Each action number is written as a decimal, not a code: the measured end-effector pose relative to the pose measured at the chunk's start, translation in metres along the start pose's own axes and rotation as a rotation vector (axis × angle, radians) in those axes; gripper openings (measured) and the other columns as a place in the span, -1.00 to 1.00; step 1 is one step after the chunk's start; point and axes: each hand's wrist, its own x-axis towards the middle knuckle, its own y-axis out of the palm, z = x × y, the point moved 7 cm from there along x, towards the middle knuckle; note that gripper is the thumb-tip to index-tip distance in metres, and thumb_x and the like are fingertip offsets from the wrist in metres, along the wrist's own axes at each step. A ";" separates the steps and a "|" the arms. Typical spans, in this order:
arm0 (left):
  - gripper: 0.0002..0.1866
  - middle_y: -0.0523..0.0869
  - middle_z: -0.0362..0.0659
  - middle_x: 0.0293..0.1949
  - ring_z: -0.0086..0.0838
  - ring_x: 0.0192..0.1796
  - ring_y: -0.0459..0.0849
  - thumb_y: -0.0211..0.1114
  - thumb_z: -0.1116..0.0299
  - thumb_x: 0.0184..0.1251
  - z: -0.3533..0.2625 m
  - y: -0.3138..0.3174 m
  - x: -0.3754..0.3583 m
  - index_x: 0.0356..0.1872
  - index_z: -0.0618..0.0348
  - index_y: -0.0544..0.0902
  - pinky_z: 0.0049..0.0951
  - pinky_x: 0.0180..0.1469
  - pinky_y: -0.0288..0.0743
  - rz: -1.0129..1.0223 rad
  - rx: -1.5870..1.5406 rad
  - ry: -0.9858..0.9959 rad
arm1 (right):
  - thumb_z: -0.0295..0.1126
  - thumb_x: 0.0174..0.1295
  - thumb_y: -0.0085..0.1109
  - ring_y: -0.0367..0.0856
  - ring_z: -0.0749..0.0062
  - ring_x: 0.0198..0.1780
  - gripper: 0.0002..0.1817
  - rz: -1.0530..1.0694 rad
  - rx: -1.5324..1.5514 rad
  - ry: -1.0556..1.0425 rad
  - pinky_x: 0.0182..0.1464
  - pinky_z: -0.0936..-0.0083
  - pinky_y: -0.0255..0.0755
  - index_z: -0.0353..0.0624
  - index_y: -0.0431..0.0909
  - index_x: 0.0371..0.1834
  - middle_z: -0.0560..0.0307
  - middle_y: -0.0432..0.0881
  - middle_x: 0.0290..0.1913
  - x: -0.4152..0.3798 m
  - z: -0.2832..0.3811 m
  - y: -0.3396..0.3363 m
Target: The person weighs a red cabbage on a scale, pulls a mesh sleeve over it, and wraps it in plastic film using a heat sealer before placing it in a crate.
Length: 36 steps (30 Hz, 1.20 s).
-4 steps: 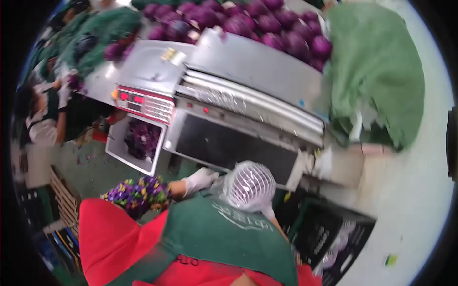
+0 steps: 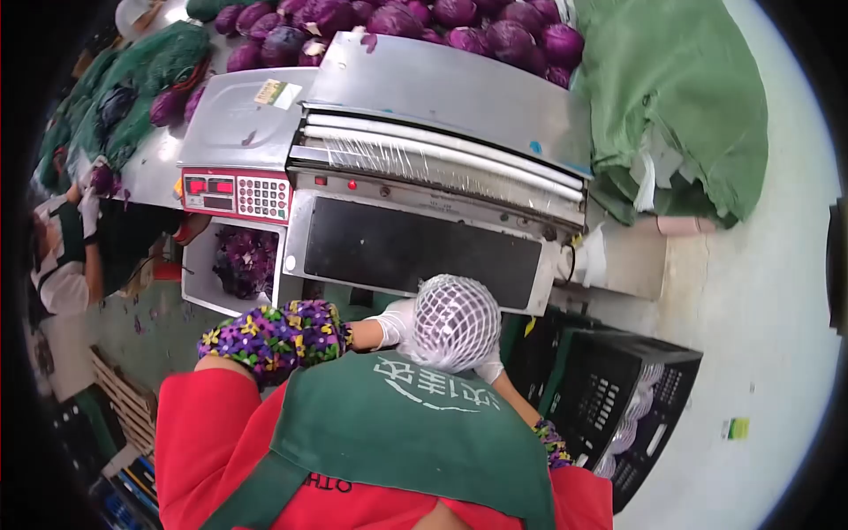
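Observation:
A red cabbage in a white foam net [image 2: 456,322] is held up in front of my green apron, at the near edge of the wrapping machine [image 2: 424,247]. My left hand [image 2: 399,323], in a white glove, presses against its left side, with the fingers partly hidden behind it. On the lower right, my gloved right hand [image 2: 491,364] grips the cabbage, mostly covered by it. Purple shows through the gaps of the net.
A scale [image 2: 237,194] stands left of the machine, above a white bin [image 2: 199,265] of purple leaves. Loose red cabbages [image 2: 508,40] lie at the back. A black crate [image 2: 609,397] with netted cabbages sits at right. A green cloth [image 2: 680,106] is beyond; a co-worker's gloved hand [image 2: 90,212] works far left.
My left hand has moved right, from beside the cabbage onto its left side. The cabbage has shifted slightly left and up, and the whole view has tilted a little.

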 end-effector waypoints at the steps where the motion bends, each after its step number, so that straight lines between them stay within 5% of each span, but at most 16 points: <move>1: -0.66 0.77 -0.07 -0.19 -0.22 -0.11 0.72 0.24 0.12 0.28 -0.084 -0.004 -0.058 -0.07 0.11 0.69 -0.31 -0.02 0.54 0.016 0.528 -0.031 | -0.28 0.46 -0.33 0.60 0.23 0.11 -0.58 0.249 0.268 0.060 0.21 0.24 0.45 -0.24 0.54 0.08 -0.01 0.65 0.06 -0.010 -0.011 0.010; 3: -0.63 0.77 -0.05 -0.17 -0.18 -0.10 0.72 0.27 0.10 0.23 -0.077 -0.001 -0.066 -0.04 0.10 0.68 -0.31 -0.02 0.54 -0.117 0.413 0.248 | -0.38 0.44 -0.19 0.67 0.37 -0.18 -0.71 -0.216 -0.175 -0.076 -0.09 0.45 0.56 -0.24 0.59 -0.13 0.06 0.70 -0.15 -0.034 -0.001 0.005; 7: -0.93 0.63 -0.19 -0.41 -0.35 -0.30 0.59 0.19 0.45 0.31 -0.135 0.002 -0.078 -0.33 0.22 0.57 -0.34 -0.02 0.48 0.087 -0.367 0.569 | -0.42 0.42 -0.10 0.62 0.45 -0.29 -0.78 -0.352 -0.760 -0.363 -0.20 0.52 0.52 -0.24 0.58 -0.18 0.09 0.68 -0.25 -0.074 0.057 0.100; 8: -0.96 0.59 -0.28 -0.24 -0.60 -0.07 0.56 0.14 0.46 0.40 -0.130 0.006 -0.076 -0.22 0.18 0.53 -0.54 0.08 0.45 0.205 -0.298 0.620 | -0.43 0.41 -0.06 0.60 0.47 -0.33 -0.81 -0.382 -0.957 -0.458 -0.24 0.55 0.51 -0.24 0.58 -0.20 0.10 0.67 -0.28 -0.083 0.070 0.123; 13: -0.42 0.67 -0.13 -0.04 -0.43 0.07 0.62 -0.06 -0.19 0.50 -0.167 -0.042 -0.144 -0.16 0.20 0.59 -0.35 0.20 0.47 0.337 -0.958 -0.107 | -0.46 0.35 0.12 0.43 0.61 -0.49 -0.88 -0.518 -1.519 -0.940 -0.42 0.61 0.39 -0.23 0.51 -0.36 0.12 0.56 -0.49 -0.102 0.089 0.179; 17: -0.30 0.69 -0.08 0.00 -0.43 0.10 0.63 -0.16 -0.22 0.51 -0.151 -0.042 -0.151 0.04 0.33 0.57 -0.32 0.24 0.46 0.280 -1.061 0.020 | -0.35 0.42 0.08 0.46 0.60 -0.43 -0.77 -0.388 -1.073 -0.987 -0.32 0.54 0.43 -0.23 0.49 -0.38 0.15 0.50 -0.51 -0.092 0.075 0.208; 21: -0.35 0.65 0.00 0.05 -0.31 0.17 0.57 -0.24 -0.05 0.59 -0.179 -0.079 -0.188 0.15 0.40 0.53 -0.29 0.31 0.33 -0.035 -0.138 0.568 | -0.23 0.45 0.04 0.46 0.57 -0.17 -0.76 0.446 -0.233 -0.299 -0.03 0.59 0.40 -0.21 0.48 -0.18 0.22 0.49 -0.22 -0.048 0.016 0.235; 23: -0.36 0.55 0.06 0.20 -0.24 0.30 0.47 -0.25 -0.02 0.58 -0.212 -0.092 -0.208 0.21 0.41 0.49 -0.21 0.35 0.29 -0.371 0.168 0.899 | -0.20 0.44 0.05 0.52 0.56 -0.05 -0.74 0.520 0.157 0.171 0.03 0.53 0.45 -0.17 0.45 -0.08 0.23 0.53 -0.12 -0.062 -0.010 0.256; 24: -0.42 0.46 0.07 0.30 -0.24 0.37 0.40 -0.23 0.06 0.58 -0.231 -0.091 -0.206 0.20 0.40 0.50 -0.21 0.36 0.26 -0.339 0.240 0.985 | -0.23 0.45 0.00 0.52 0.52 0.02 -0.75 0.534 -0.077 -0.026 0.11 0.49 0.44 -0.19 0.47 -0.04 0.18 0.53 -0.03 -0.069 0.000 0.251; 25: -0.40 0.49 0.05 0.28 -0.26 0.33 0.45 -0.22 0.01 0.60 -0.213 -0.075 -0.182 0.19 0.41 0.50 -0.23 0.36 0.30 0.068 -0.099 0.738 | -0.26 0.47 -0.04 0.52 0.49 0.09 -0.74 0.536 -0.312 -0.220 0.18 0.45 0.43 -0.21 0.49 0.00 0.14 0.52 0.06 -0.078 0.010 0.246; 26: -0.37 0.50 0.04 0.28 -0.29 0.31 0.48 -0.22 -0.03 0.60 -0.180 -0.063 -0.159 0.19 0.39 0.50 -0.25 0.35 0.33 0.274 -0.464 0.424 | -0.26 0.49 -0.09 0.52 0.43 0.19 -0.63 0.599 0.162 0.117 0.29 0.42 0.39 -0.22 0.43 0.22 0.06 0.50 0.21 -0.057 -0.009 0.223; 27: -0.35 0.51 0.03 0.27 -0.31 0.29 0.50 -0.21 -0.07 0.59 -0.157 -0.046 -0.151 0.19 0.38 0.50 -0.27 0.34 0.35 0.463 -0.811 0.085 | -0.25 0.52 -0.14 0.51 0.35 0.23 -0.54 -0.123 -0.203 0.137 0.34 0.40 0.34 -0.24 0.29 0.37 0.02 0.46 0.27 -0.072 0.006 0.194; 28: -0.27 0.53 0.02 0.25 -0.35 0.25 0.53 -0.22 -0.20 0.54 -0.148 -0.041 -0.146 0.26 0.31 0.47 -0.28 0.32 0.40 0.413 -0.865 -0.043 | -0.20 0.52 -0.16 0.50 0.35 0.24 -0.51 0.006 -0.219 -0.101 0.34 0.40 0.34 -0.25 0.24 0.40 0.02 0.46 0.28 -0.091 0.023 0.201; 31: -0.26 0.53 0.03 0.24 -0.33 0.25 0.53 -0.20 -0.24 0.51 -0.150 -0.025 -0.122 0.31 0.24 0.43 -0.26 0.32 0.39 0.203 -0.767 -0.076 | -0.01 0.52 -0.23 0.48 0.32 0.27 -0.39 -0.039 -0.530 -0.632 0.35 0.37 0.33 -0.25 0.16 0.44 0.02 0.43 0.31 -0.118 0.027 0.178; 33: -0.22 0.55 0.02 0.21 -0.31 0.28 0.49 -0.18 -0.31 0.46 -0.185 -0.008 -0.113 0.42 0.13 0.29 -0.21 0.36 0.34 0.326 -0.801 0.025 | 0.16 0.49 -0.32 0.37 0.27 0.35 -0.30 -0.022 0.052 -0.292 0.43 0.34 0.21 -0.17 0.19 0.44 -0.01 0.39 0.35 -0.115 0.018 0.134; 36: -0.24 0.48 -0.01 0.28 -0.29 0.36 0.38 -0.24 -0.31 0.48 -0.241 0.012 -0.103 0.48 0.02 0.21 -0.18 0.44 0.13 0.495 -0.736 0.285 | 0.19 0.48 -0.47 0.46 0.24 0.28 -0.32 0.032 -0.119 -0.847 0.40 0.21 0.27 -0.03 0.30 0.40 0.04 0.46 0.31 -0.161 0.058 0.128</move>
